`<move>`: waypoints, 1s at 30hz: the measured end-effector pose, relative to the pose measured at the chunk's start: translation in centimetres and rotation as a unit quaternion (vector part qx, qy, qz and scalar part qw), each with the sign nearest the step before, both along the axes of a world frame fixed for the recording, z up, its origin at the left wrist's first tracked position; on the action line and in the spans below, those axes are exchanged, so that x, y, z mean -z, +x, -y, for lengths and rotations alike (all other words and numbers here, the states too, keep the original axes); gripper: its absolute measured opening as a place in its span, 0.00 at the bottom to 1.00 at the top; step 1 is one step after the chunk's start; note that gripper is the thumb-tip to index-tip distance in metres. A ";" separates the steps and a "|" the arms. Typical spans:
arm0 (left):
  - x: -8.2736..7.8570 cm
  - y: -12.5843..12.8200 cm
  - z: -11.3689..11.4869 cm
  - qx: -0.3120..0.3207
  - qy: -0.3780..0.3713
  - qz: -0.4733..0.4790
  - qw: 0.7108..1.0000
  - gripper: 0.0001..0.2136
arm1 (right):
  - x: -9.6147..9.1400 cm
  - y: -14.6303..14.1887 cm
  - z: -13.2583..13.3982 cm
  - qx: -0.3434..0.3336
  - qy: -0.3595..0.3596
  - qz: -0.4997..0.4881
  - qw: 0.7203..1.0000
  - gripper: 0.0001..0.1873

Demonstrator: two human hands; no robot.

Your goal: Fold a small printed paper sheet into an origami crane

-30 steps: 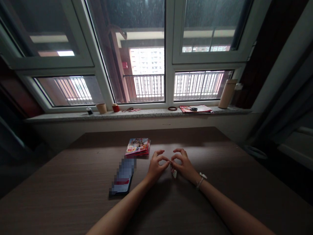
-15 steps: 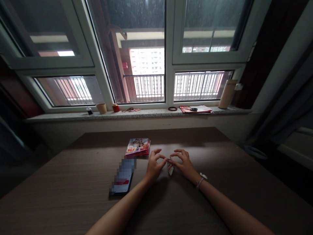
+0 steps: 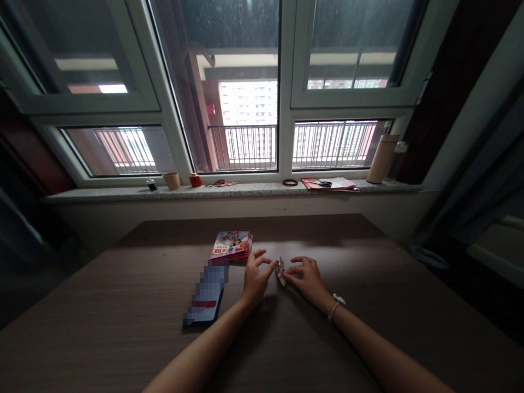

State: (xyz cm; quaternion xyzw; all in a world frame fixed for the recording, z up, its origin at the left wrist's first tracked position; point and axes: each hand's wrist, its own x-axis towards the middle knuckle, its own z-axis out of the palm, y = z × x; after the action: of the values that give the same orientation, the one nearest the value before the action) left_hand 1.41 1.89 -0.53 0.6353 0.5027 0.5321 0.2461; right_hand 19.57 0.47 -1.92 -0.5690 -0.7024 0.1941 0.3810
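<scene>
A small piece of folded paper (image 3: 280,273), pale with red markings, is held up between my two hands above the table. My left hand (image 3: 257,277) pinches its left side between thumb and index finger, the other fingers raised. From the right, my right hand (image 3: 306,277) grips the lower right side of the paper with thumb and fingertips; a light bracelet circles that wrist. The paper's exact folded shape is too small to make out. Just beyond my left hand lies a stack of printed leaflets (image 3: 231,244). Left of my forearm is a phone (image 3: 207,297) with its screen partly blurred.
The brown table (image 3: 110,305) reaches to the wall under the window. Along the stone sill (image 3: 254,189) stand a paper cup (image 3: 171,180), a red spool-like item (image 3: 195,180), a bracelet (image 3: 290,183), papers with scissors on top (image 3: 329,184) and a tan bottle (image 3: 382,159).
The folded paper has been turned, and its tip now points up between the fingers. My right hand has shifted its grip slightly lower, and the hands are a little farther apart.
</scene>
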 end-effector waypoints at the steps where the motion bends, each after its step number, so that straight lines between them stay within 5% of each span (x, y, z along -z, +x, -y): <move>1: 0.0 0.0 0.0 0.002 0.000 0.000 1.000 0.08 | 0.1 0.0 0.0 0.003 -0.004 -0.001 1.000 0.08; 18: 0.0 -1.2 -0.2 -0.018 0.055 -0.092 0.994 0.06 | 0.3 2.2 -1.5 -0.070 -0.048 -0.074 0.994 0.06; 30: 1.1 -0.5 -0.2 0.029 -0.033 -0.211 0.977 0.11 | -0.5 3.2 -1.6 -0.132 -0.056 -0.032 0.989 0.04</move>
State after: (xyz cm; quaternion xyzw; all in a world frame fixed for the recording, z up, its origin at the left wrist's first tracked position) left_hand 0.89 2.11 -1.66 0.7391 0.5417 0.3622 0.1706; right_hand 22.80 2.12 -1.41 -0.4852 -0.7468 0.3003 0.3416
